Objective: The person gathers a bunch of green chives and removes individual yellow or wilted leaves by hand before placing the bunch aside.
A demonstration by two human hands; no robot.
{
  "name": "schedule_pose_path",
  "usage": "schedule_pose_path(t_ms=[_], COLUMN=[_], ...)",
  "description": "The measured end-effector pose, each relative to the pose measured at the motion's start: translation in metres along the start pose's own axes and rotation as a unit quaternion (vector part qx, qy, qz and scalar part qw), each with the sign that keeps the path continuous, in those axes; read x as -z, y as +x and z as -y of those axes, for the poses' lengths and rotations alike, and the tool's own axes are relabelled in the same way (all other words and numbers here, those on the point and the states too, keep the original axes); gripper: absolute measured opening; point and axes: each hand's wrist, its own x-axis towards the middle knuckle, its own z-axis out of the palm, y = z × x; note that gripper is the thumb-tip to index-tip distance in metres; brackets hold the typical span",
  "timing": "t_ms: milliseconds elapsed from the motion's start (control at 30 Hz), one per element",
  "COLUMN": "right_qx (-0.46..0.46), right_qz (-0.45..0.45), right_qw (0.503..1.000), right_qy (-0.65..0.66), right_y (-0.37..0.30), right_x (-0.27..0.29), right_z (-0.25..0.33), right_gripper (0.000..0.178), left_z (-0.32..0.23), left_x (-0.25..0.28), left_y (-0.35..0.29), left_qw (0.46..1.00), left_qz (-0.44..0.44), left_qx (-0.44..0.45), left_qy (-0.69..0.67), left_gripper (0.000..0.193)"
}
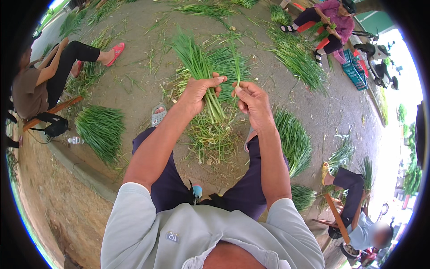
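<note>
My left hand [199, 92] is closed around a thick bunch of green chives [193, 56], thumb across the stems. Their leafy tips point away from me, and the pale cut-looking ends hang toward me below the fist. Just to the right, my right hand [254, 99] pinches a thin chive stalk [237, 65] between thumb and fingertips, its tip also pointing away. Beyond both hands, a loose heap of chives [228, 62] lies on the ground. Yellowish stripped leaves [210, 141] are strewn between my feet, under the bunch.
Chive piles lie by my left leg [101, 132] and right leg [292, 141]. A seated person [38, 85] is at left, another [367, 233] at lower right, and one [331, 22] at far right holds greens. A teal crate [354, 71] stands near a parked scooter [380, 65]. A curb [80, 168] runs at left.
</note>
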Motion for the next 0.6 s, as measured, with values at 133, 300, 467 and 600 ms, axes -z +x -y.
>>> schedule_pose_path(t_ms=[133, 300, 467, 600], right_qx=[-0.024, -0.022, -0.012, -0.007], right_qz=[0.014, 0.018, 0.019, 0.017], right_qw=[0.999, 0.996, 0.991, 0.987], right_qy=[-0.046, -0.083, -0.131, -0.157], right_y=[-0.0011, -0.0029, -0.0020, -0.0017], right_x=[-0.0043, -0.0073, -0.0062, -0.0055], right_z=[-0.0001, 0.0008, 0.0006, -0.0001], right_gripper=[0.021, 0.019, 0.018, 0.017], left_z=[0.0005, 0.0018, 0.0034, 0.0044], left_x=[-0.0029, -0.0020, -0.0012, 0.0007], left_y=[-0.0005, 0.0001, 0.0016, 0.0039], left_qw=[1.000, 0.999, 0.999, 0.999], left_qz=[0.013, 0.036, 0.041, 0.040], left_qx=[0.018, 0.007, 0.005, 0.008], left_qy=[-0.010, -0.015, -0.028, -0.027], left_gripper=[0.024, 0.027, 0.028, 0.029])
